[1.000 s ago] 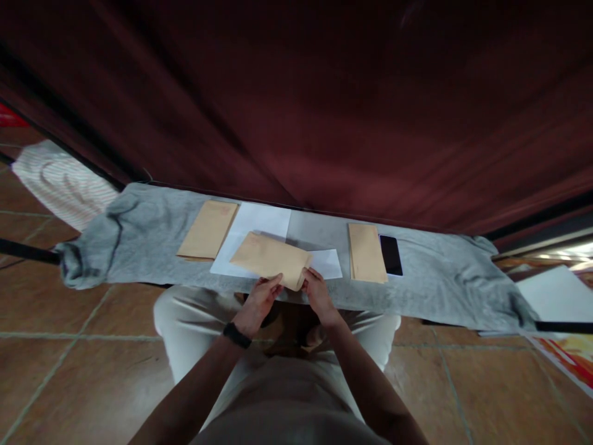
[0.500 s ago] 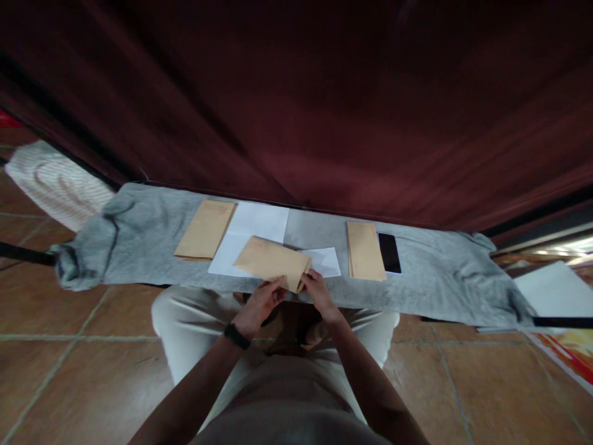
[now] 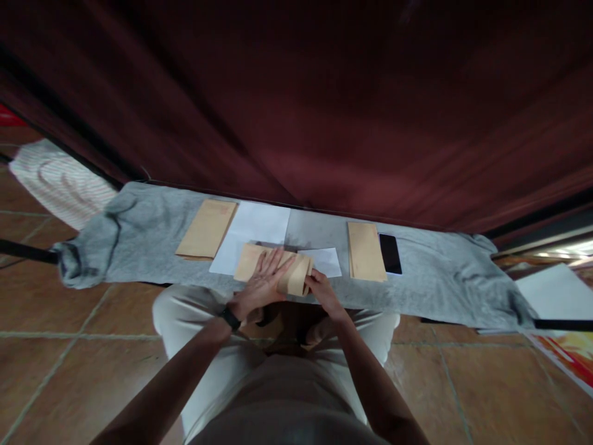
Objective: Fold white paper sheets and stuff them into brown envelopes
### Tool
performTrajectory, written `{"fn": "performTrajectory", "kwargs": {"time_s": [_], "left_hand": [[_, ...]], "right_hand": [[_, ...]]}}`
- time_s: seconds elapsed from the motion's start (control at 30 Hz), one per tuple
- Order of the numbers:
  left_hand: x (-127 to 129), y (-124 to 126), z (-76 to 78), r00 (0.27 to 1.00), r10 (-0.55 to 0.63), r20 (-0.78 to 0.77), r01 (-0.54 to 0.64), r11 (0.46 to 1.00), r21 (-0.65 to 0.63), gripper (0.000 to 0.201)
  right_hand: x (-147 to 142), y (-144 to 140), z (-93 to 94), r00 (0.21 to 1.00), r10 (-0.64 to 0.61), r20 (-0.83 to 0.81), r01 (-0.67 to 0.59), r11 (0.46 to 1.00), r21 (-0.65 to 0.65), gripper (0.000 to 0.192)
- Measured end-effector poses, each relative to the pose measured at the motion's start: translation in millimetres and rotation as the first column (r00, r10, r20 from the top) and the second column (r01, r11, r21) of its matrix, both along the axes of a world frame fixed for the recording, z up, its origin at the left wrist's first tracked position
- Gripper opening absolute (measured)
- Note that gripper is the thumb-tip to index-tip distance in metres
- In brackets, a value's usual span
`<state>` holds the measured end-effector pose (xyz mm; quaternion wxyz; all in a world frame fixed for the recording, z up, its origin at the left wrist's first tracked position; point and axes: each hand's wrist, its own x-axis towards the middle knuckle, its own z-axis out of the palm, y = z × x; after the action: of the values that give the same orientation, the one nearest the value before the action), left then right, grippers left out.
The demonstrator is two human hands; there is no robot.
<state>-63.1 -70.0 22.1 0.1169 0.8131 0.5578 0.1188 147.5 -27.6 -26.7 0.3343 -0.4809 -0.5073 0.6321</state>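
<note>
We look down on a grey cloth point(image 3: 152, 238) spread along the foot of a dark red curtain point(image 3: 324, 105), with brown floor tiles point(image 3: 69, 364) all around our knees.

Our left hand point(image 3: 262, 285) lies flat and spread, fingers extended, pressing on the middle of a brown paper envelope point(image 3: 296, 275). Our right hand point(image 3: 322, 290) pinches the right end of that same envelope, where the flap end appears folded over; how tightly the fingers close we cannot tell. A black band point(image 3: 230, 318) circles our left wrist.

The held envelope is tan, long and narrow, lying slightly slanted at the near edge of the cloth, right in front of us, partly over a white sheet point(image 3: 254, 228) and touching a smaller white paper point(image 3: 328, 261) at its right end.

We count three brown envelopes: the one under our hands, one point(image 3: 207, 228) lying to the left beside the white sheet, and one point(image 3: 365, 251) to the right. Just beside that right envelope lies one black phone point(image 3: 390, 253), screen dark. Farther left, one striped cloth point(image 3: 60, 182) lies on the floor.
</note>
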Motion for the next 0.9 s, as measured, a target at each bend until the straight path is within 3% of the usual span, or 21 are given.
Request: {"fn": "performTrajectory", "kwargs": {"time_s": [0.1,0.3,0.5,0.7,0.8,0.9], "left_hand": [[-6.9,11.1,-2.4,0.996,-0.071,-0.059,0.069,0.997,-0.039,0.121],[-9.5,16.8,1.0,0.986,-0.164,-0.024,0.161,0.983,-0.084,0.124],[-6.0,16.5,7.1,0.989,-0.132,-0.068,0.129,0.991,-0.038,0.118],[-8.4,15.3,3.2,0.985,-0.15,-0.089,0.156,0.986,0.058,0.111],[-6.9,16.1,1.7,0.987,-0.13,-0.09,0.137,0.988,0.069,0.108],[-2.0,17.9,1.4,0.988,-0.125,-0.09,0.131,0.989,0.067,0.107]], "right_hand": [[5.6,-3.0,7.7,0.997,0.074,-0.003,-0.074,0.997,0.014,0.03],[13.2,-6.7,15.1,0.994,0.107,0.006,-0.107,0.994,0.01,0.03],[14.3,-3.4,15.8,0.986,0.096,0.133,-0.116,0.982,0.149,0.024],[17.9,-5.1,5.5,0.955,-0.001,0.295,-0.018,0.998,0.061,0.014],[21.0,-3.7,6.0,0.945,-0.059,0.323,0.031,0.995,0.091,0.018],[28.3,-2.5,19.1,0.926,-0.141,0.351,0.081,0.98,0.18,0.026]]}}
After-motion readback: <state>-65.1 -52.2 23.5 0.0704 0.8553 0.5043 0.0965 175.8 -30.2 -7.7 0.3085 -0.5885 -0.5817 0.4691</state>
